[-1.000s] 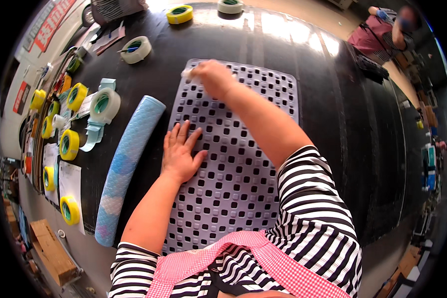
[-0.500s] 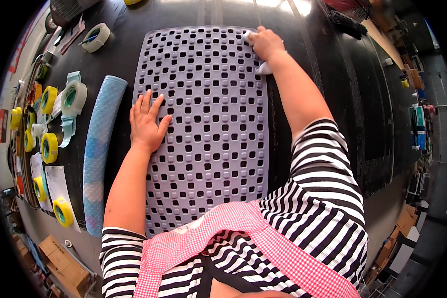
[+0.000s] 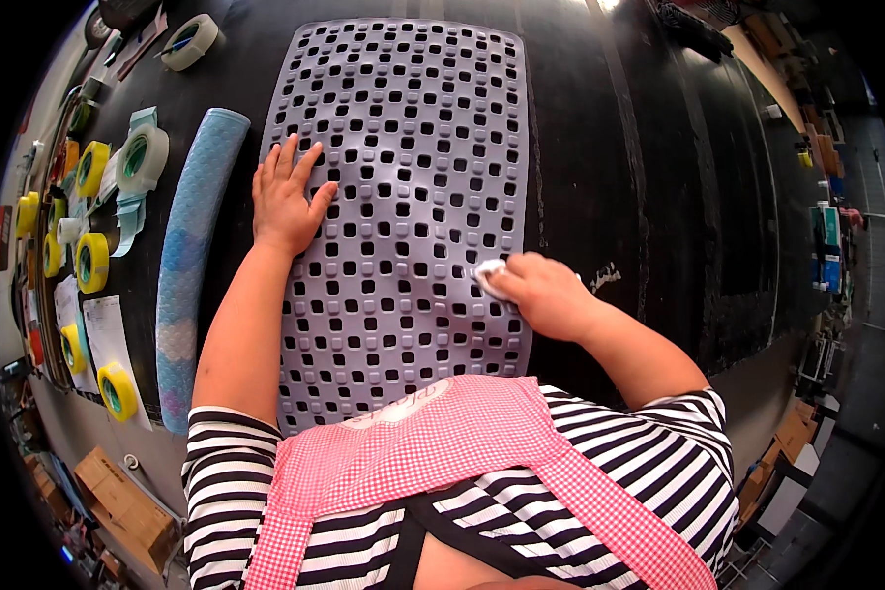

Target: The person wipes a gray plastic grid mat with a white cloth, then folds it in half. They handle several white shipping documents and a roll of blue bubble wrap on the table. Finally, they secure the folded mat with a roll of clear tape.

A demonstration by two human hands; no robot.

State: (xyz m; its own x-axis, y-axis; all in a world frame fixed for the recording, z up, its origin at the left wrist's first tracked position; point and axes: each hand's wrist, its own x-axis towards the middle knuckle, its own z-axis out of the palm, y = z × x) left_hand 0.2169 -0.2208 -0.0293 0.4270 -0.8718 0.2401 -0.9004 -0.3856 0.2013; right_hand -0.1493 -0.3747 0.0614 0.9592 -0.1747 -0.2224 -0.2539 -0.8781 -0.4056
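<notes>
on the black worktable [image 3: 600, 147], a grey perforated mat [image 3: 403, 128] lies with its long axis running away from the person. left hand [image 3: 283, 197], fingers spread, presses flat on its left edge. right hand [image 3: 546, 295], nearer the body, pinches a small white cloth [image 3: 488, 276] against the mat's right side.
</notes>
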